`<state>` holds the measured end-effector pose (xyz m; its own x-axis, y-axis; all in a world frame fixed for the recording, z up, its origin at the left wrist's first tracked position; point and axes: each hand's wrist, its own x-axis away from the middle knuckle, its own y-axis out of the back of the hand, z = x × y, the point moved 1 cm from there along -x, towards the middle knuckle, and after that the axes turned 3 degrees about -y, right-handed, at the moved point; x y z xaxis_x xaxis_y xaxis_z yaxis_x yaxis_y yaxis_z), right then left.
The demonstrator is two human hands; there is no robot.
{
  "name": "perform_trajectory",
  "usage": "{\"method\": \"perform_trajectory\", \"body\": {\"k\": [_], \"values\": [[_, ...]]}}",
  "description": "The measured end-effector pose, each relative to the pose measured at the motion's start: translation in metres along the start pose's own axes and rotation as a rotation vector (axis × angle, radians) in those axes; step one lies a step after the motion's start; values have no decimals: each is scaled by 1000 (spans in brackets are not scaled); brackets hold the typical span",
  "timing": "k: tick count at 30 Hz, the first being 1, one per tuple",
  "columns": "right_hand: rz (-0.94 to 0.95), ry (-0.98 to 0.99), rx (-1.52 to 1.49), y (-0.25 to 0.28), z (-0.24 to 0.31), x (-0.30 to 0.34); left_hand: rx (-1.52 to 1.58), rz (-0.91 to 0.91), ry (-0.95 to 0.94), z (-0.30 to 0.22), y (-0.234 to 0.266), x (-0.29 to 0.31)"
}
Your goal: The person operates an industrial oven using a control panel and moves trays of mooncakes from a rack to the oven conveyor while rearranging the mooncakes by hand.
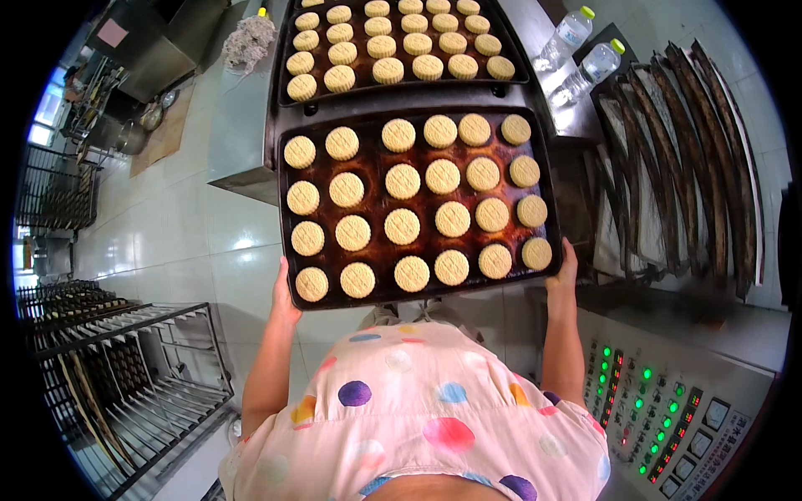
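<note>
Between my two hands is a dark baking tray (376, 159) with rows of round, pale, stamped mooncakes (402, 226) on its browned surface. My left hand (286, 292) grips the tray's near left corner, its fingers partly hidden under the rim. At the near right corner my right hand (565, 265) holds the tray the same way, most of its fingers out of sight below. Just beyond lies a second dark tray (405, 90) bearing more of the same mooncakes, its near rim close to the far rim of the held one.
A metal worktop (242, 125) with a crumpled cloth (249, 43) is at the far left. Two water bottles (591, 68) stand at the far right. Long dark curved trays (677, 159) are stacked right, above a control panel (668, 401) with lit indicators. A metal rack (134, 367) stands left.
</note>
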<state>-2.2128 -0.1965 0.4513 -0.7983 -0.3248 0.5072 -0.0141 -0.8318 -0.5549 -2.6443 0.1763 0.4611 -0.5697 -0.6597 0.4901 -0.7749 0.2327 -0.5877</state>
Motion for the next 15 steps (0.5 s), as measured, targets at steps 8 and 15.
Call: {"method": "perform_trajectory", "body": {"k": [8, 15], "values": [[-49, 47, 321, -1, -2, -20, -122, -105, -101, 3, 9, -18], [187, 1055, 1267, -128, 35, 0, -120, -163, -169, 11, 20, -20]]}}
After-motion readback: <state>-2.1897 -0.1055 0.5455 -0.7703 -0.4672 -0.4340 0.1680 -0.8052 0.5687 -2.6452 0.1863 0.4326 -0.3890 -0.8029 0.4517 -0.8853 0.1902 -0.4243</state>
